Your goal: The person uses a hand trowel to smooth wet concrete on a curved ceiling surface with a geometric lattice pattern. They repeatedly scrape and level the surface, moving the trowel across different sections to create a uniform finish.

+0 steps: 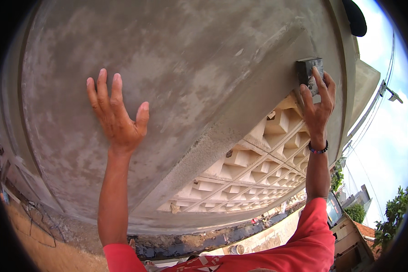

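A grey plastered wall (181, 59) with damp, darker patches fills most of the head view. At the left, my left hand (119, 115) lies against the plaster with its fingers spread and nothing in it. Higher up on the right, my right hand (320, 102) grips a dark rectangular block (305, 71) against a smooth plaster band. Its material I cannot make out. My fingers cover part of its near side. Below that band is a panel of cream openwork blocks (263, 165) with deep square recesses. A beaded bracelet (318, 148) circles my right wrist.
A raised plaster ledge (199, 149) slopes across the wall, bordering the openwork panel. A dark wet channel (181, 245) runs along the wall's foot, with a small bucket (236, 249) beside it. Overhead wires and a street lamp (394, 96) stand out at the right.
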The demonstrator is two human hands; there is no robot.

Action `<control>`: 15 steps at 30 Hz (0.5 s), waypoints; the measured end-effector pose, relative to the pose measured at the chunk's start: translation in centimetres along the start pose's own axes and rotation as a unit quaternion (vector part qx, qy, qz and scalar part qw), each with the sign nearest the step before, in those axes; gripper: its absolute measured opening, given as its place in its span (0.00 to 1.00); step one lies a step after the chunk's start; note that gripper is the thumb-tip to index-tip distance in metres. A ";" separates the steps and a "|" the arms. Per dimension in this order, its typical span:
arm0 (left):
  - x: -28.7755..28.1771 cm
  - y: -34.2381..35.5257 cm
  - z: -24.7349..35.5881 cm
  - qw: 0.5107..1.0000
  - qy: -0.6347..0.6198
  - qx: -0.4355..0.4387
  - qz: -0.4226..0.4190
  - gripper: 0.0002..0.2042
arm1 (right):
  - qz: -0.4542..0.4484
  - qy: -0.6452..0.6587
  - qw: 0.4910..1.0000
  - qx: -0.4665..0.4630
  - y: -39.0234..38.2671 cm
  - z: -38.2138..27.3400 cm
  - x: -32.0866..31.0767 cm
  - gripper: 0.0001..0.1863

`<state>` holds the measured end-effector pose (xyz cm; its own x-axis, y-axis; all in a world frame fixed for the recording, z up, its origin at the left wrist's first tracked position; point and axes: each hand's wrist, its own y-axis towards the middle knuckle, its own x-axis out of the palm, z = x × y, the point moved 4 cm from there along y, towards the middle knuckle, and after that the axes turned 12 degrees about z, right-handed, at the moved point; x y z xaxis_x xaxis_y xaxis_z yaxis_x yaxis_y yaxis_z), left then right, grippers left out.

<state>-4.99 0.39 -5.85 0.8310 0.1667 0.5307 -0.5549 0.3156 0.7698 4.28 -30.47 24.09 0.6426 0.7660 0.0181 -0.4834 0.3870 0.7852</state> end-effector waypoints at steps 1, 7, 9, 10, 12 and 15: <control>0.0 0.0 0.0 1.000 0.002 0.002 0.000 0.33 | 0.021 0.023 0.999 0.016 0.6 0.0 -0.4 0.27; 0.1 0.1 0.2 1.000 0.016 0.004 -0.003 0.32 | 0.062 0.045 0.994 -0.073 5.2 -3.4 2.4 0.26; 0.0 0.1 -0.1 1.000 0.025 0.009 -0.004 0.32 | 0.048 -0.003 0.995 -0.092 3.7 -3.8 3.9 0.26; 0.0 0.0 0.0 1.000 0.029 0.009 -0.007 0.31 | 0.032 -0.005 0.996 -0.086 2.5 -3.4 3.8 0.27; -0.1 0.1 -0.1 0.999 0.035 0.013 -0.006 0.31 | 0.004 -0.008 0.997 -0.077 -0.6 -2.6 2.0 0.27; 0.0 0.2 0.1 0.999 0.030 0.014 -0.001 0.31 | -0.006 0.002 1.000 -0.003 -2.1 -0.9 -0.2 0.28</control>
<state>-5.07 0.35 -5.62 0.8320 0.2229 0.5081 -0.5541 0.2896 0.7804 4.63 -31.00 21.84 0.6459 0.7634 0.0064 -0.4797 0.3993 0.7813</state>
